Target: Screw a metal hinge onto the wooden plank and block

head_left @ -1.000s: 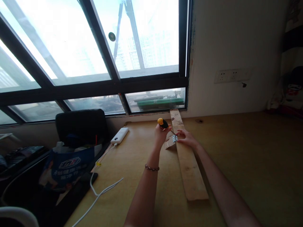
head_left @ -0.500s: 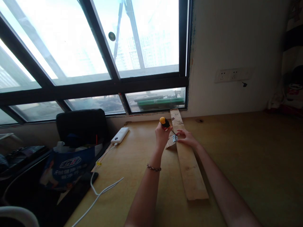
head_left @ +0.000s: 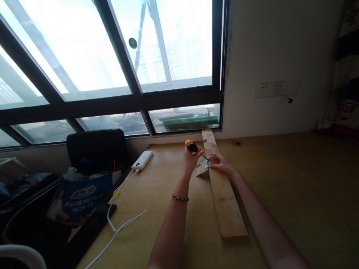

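My left hand (head_left: 191, 158) is closed around a screwdriver (head_left: 192, 146) with a yellow and black handle. Its shaft slants down to the right, and the tip meets a small silver hinge (head_left: 206, 164). That hinge lies at the left edge of a long wooden board (head_left: 227, 203), beside a short wooden piece (head_left: 202, 170) sticking out to the left. From the right, my right hand (head_left: 222, 163) reaches over the board, thumb and forefinger pinched at the hinge beside the screwdriver tip. Whether a screw sits under the tip is too small to tell.
On the tabletop (head_left: 157, 186), a white power bank (head_left: 142, 160) lies to the left with a white cable (head_left: 123, 226) trailing from it. A black chair (head_left: 97, 147) holding a blue bag (head_left: 84, 198) stands past the left edge. Window and wall rise behind the board's far end.
The screwdriver handle has tipped to the left, and my left hand and wrist have shifted slightly left with it. My right hand, the hinge and the board look unmoved.
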{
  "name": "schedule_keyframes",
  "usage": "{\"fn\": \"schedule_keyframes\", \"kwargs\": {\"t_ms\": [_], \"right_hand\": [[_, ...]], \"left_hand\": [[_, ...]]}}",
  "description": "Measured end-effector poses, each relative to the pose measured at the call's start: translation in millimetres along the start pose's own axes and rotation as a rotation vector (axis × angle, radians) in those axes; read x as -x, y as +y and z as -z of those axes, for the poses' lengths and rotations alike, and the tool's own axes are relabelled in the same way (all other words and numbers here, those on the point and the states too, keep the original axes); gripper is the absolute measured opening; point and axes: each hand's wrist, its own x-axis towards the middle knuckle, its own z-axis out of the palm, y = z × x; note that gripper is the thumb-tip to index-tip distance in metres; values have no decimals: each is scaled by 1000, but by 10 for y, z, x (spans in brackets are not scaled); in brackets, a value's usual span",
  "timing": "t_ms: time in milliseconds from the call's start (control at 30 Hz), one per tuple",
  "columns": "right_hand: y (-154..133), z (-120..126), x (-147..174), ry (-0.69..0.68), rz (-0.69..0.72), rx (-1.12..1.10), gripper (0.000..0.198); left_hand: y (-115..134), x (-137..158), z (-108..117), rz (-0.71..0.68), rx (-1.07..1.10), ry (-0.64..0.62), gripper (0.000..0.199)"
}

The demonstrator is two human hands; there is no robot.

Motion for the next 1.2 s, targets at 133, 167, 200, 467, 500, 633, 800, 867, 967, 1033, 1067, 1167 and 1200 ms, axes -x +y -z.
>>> {"fn": "schedule_keyframes", "kwargs": {"t_ms": [133,167,200,467,500,633,800,867,967,1033,1067,1167,1200], "right_hand": [[-10,-4,-1,-8,-14,-17,61],[-9,-5,-3,-8,-13,-11,61],[-7,-6,-4,-9,-11,-2,61],[55,-7,-10,16,27,83,64],[68,-5,-11,17,30,89,64],[103,-2,-24,3,32,98,64],[12,-32,-38,0,43,195,81],[-52,-69,-34,-16,41,307,90],[-117,-152,-22,-45,37,468,96],[-134,-211,-14,-53,54,533,97],[-139,-236,-10,-49,65,552,97],[-157,-287,2,-31,80,577,93],[-168,-296,6,-28,74,585,91]], "left_hand": [[-25,-14,-9,20,16,-29,48],[-34,-23,-2,37,15,-21,45],[-42,-33,10,55,-1,-8,42],[-52,-96,151,161,-186,146,35],[-27,-103,170,156,-150,176,36],[183,-126,297,119,46,278,45],[450,-118,474,117,86,324,46],[473,-113,507,116,45,306,45],[436,-115,518,108,-29,283,42],[397,-120,514,104,-78,267,40],[378,-123,510,106,-103,255,39],[334,-126,493,122,-167,207,37],[321,-125,482,122,-185,197,37]]}}
